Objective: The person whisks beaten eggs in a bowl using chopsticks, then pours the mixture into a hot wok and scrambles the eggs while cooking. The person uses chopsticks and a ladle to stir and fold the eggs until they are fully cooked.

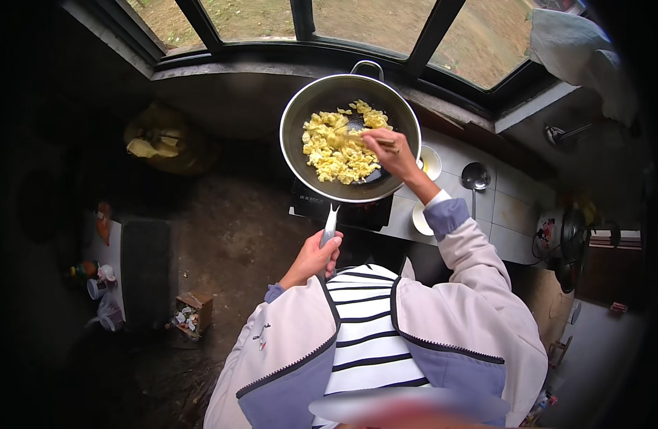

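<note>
My left hand (pixel 311 256) grips the metal handle (pixel 329 225) of a deep frying pan (pixel 288 161). Inside the pan lie broken yellow pieces of scrambled egg (pixel 334 145), spread over the middle with a dark patch of pan bottom showing at the right. Above the egg, my right hand (pixel 389 153) is closed around wooden chopsticks (pixel 386 142). Their tips are hard to make out against the egg. Under the pan sits a black cooktop (pixel 361 214), mostly covered by it.
Right of the pan, a white-tiled counter (pixel 508 198) holds a ladle (pixel 475 178), a bowl (pixel 430 162) and a second pale bowl (pixel 422 219), partly hidden. A rice cooker (pixel 556 233) stands farther right. Windows (pixel 361 24) run behind the pan. A cardboard box (pixel 197 312) stands on the floor.
</note>
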`<state>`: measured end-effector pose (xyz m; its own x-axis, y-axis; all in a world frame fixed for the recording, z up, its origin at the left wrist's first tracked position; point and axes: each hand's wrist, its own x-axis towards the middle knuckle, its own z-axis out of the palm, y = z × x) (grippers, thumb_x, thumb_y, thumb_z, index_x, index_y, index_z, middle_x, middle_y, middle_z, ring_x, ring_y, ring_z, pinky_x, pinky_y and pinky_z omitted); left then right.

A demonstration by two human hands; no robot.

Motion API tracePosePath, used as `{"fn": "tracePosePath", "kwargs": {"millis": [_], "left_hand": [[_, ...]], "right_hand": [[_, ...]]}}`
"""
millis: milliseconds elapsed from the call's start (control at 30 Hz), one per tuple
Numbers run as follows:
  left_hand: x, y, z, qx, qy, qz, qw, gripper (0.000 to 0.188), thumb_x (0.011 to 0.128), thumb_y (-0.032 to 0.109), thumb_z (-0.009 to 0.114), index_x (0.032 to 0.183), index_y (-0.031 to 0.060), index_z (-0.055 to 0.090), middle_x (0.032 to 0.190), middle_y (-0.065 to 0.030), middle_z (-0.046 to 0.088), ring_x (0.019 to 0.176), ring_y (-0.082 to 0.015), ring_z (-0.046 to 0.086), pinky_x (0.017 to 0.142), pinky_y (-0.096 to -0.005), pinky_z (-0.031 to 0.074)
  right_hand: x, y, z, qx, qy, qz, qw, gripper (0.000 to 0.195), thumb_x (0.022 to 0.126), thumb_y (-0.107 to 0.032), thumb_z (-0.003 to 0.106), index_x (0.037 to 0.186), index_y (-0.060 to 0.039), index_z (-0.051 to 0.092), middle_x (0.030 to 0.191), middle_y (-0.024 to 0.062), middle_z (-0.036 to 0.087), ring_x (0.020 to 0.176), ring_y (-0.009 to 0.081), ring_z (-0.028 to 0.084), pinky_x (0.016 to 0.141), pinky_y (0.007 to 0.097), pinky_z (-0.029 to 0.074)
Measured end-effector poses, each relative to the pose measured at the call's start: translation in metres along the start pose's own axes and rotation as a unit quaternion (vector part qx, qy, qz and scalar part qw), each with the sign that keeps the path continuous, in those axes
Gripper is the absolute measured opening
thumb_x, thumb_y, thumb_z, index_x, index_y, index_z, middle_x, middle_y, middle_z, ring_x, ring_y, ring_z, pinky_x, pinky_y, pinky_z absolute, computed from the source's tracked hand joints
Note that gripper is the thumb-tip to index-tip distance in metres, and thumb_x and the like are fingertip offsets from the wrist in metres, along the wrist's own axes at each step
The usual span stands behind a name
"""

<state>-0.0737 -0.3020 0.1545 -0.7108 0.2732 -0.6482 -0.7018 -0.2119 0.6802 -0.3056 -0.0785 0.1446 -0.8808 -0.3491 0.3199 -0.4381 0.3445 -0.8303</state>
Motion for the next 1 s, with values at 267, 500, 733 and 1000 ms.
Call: {"fn": "tracePosePath", "kwargs": {"millis": [267,500,733,1000], "left_hand": [[-0.006,0.005,0.003,-0.008,0.007,-0.009,1.000,0.027,0.105,0.022,0.059,0.125,0.0033,0.057,0.076,-0.0005,0.053,0.053,-0.0080,0.050,0.044,-0.0252,0.041],[-0.005,0.004,0.002,0.006,0.007,-0.010,1.000,0.028,0.106,0.023,0.058,0.126,0.0042,0.056,0.077,-0.0008,0.053,0.053,-0.0082,0.049,0.046,-0.0254,0.041],[-0.006,0.001,0.000,-0.015,0.022,-0.006,1.000,0.026,0.105,0.023,0.060,0.123,0.0037,0.058,0.075,0.0000,0.053,0.053,-0.0078,0.050,0.045,-0.0254,0.042],[-0.005,-0.003,-0.002,-0.004,0.016,-0.005,1.000,0.027,0.106,0.022,0.059,0.125,0.0044,0.056,0.077,-0.0008,0.053,0.054,-0.0079,0.050,0.045,-0.0256,0.041]], "right_hand": [[-0.036,-0.043,0.017,-0.032,-0.086,-0.079,0.993,0.015,0.094,-0.005,0.072,0.109,-0.0013,0.075,0.094,0.0140,0.072,0.082,0.0277,0.071,0.072,0.0377,0.055],[0.035,0.009,-0.010,-0.061,0.052,-0.043,0.996,0.018,0.100,-0.012,0.069,0.112,-0.0001,0.076,0.099,0.0110,0.077,0.086,0.0168,0.074,0.072,0.0293,0.058],[-0.024,-0.055,0.004,0.037,-0.110,0.021,0.993,0.015,0.099,-0.009,0.069,0.108,0.0000,0.076,0.090,0.0110,0.074,0.077,0.0160,0.071,0.068,0.0295,0.055],[-0.005,0.012,-0.034,0.070,0.052,0.083,0.993,0.018,0.101,-0.013,0.068,0.111,-0.0008,0.076,0.092,0.0076,0.076,0.079,0.0126,0.072,0.068,0.0266,0.058]]}}
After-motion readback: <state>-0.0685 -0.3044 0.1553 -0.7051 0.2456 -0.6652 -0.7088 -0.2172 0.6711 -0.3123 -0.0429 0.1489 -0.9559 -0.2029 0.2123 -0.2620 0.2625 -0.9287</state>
